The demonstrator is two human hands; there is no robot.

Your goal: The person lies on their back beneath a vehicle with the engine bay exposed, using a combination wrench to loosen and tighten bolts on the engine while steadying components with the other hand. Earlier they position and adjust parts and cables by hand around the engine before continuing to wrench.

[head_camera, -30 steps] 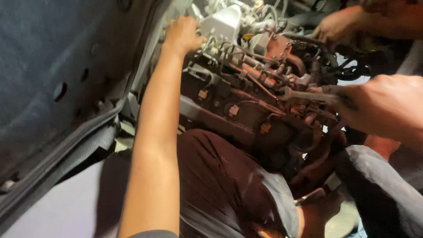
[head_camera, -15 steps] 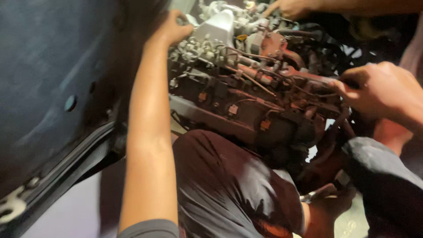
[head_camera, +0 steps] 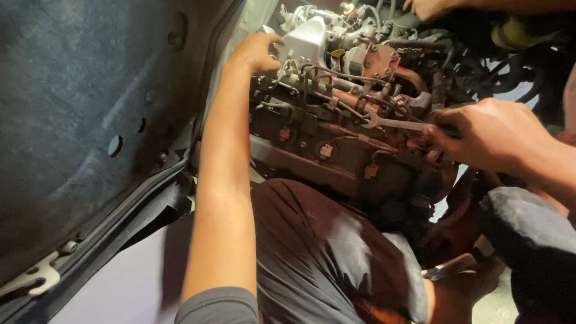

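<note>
Right hand [head_camera: 489,135] gripping steel wrench [head_camera: 390,123] — left hand [head_camera: 257,53] on greasy engine [head_camera: 336,150]

A dark grey felt-lined panel [head_camera: 78,120] fills the left half of the frame, pierced by a few round holes, with a black rubber seal [head_camera: 120,222] along its lower edge. Pale floor [head_camera: 114,288] shows lower left; the light is dim and warm.

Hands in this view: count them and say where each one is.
3. The left hand rests on the engine's upper left; the right hand grips a wrench; another person's hand is at the top edge. Others may be hidden.
</note>
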